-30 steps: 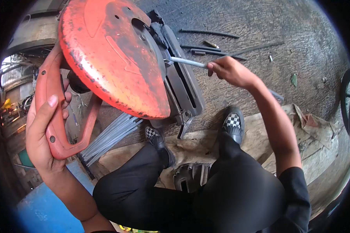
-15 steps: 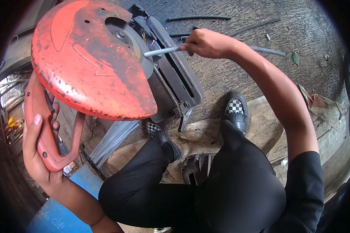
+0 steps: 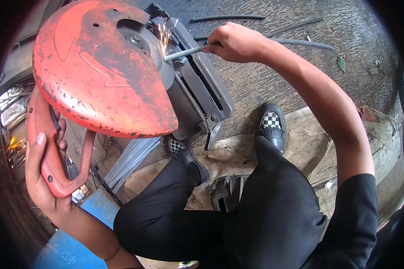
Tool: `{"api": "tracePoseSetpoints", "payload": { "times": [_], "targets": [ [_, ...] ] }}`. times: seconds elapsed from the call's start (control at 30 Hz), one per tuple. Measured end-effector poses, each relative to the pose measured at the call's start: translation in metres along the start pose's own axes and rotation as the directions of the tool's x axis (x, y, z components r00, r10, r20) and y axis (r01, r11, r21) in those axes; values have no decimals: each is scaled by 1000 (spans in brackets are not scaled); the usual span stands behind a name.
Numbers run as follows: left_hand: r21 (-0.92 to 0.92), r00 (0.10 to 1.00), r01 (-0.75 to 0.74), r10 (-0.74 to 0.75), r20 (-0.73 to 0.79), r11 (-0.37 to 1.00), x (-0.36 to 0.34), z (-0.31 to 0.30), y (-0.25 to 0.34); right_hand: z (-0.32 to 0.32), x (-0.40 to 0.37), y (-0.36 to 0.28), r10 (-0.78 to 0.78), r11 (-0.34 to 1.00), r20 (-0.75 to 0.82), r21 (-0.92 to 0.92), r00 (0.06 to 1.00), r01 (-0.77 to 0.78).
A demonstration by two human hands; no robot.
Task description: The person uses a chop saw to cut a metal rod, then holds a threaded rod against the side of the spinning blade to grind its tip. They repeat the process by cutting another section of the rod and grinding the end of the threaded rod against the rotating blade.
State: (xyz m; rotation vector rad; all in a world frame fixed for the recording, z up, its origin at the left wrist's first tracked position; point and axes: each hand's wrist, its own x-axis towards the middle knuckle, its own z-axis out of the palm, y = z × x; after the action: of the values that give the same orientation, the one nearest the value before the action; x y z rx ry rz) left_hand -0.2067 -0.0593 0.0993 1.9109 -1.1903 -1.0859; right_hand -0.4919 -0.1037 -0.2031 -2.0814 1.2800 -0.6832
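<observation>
My left hand (image 3: 42, 166) is wrapped around the red handle (image 3: 54, 175) of a cut-off saw, with fingers by its dark trigger. The saw's scuffed red guard (image 3: 98, 76) covers much of the grey cutting disc (image 3: 166, 74). Between the fingers of my right hand (image 3: 231, 42) is a grey threaded rod (image 3: 184, 54). Its left end meets the disc's edge, where sparks (image 3: 164, 38) fly upward. Behind my wrist the rod seems to continue to the right. Below lies the saw's dark base (image 3: 211, 89), with a clamp screw (image 3: 188, 98) along it.
Dark rods (image 3: 229, 18) lie on the rough floor beyond the saw. A bundle of grey rods (image 3: 132, 159) rests left of my shoes (image 3: 271, 127). A blue surface (image 3: 72, 246) is at lower left, and brown sacking (image 3: 300, 134) spreads under my feet.
Sparks at the disc have grown from a few streaks to a bright spray. My right hand and the rod have moved slightly up. The saw head has shifted slightly left in view.
</observation>
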Motion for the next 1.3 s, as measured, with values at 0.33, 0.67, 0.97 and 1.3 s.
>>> {"api": "tracePoseSetpoints", "payload": {
  "times": [0.33, 0.67, 0.97, 1.3],
  "targets": [
    [16, 999, -32, 33, -14, 999, 1, 0, 0, -8, 3, -11, 0, 978, -67, -206, 998, -14],
    [-5, 999, -22, 22, 28, 1000, 1, -5, -2, -8, 4, 18, -244, 915, -295, -386, 924, 118],
    [20, 997, -57, 58, -55, 998, -1, 1, -1, -10, 14, 3, -83, 954, -98, -294, 992, 51],
    [9, 998, -19, 20, -54, 1000, 0, -2, -1, -7, 12, 1, -96, 936, -101, -347, 990, 56]
  ]
}}
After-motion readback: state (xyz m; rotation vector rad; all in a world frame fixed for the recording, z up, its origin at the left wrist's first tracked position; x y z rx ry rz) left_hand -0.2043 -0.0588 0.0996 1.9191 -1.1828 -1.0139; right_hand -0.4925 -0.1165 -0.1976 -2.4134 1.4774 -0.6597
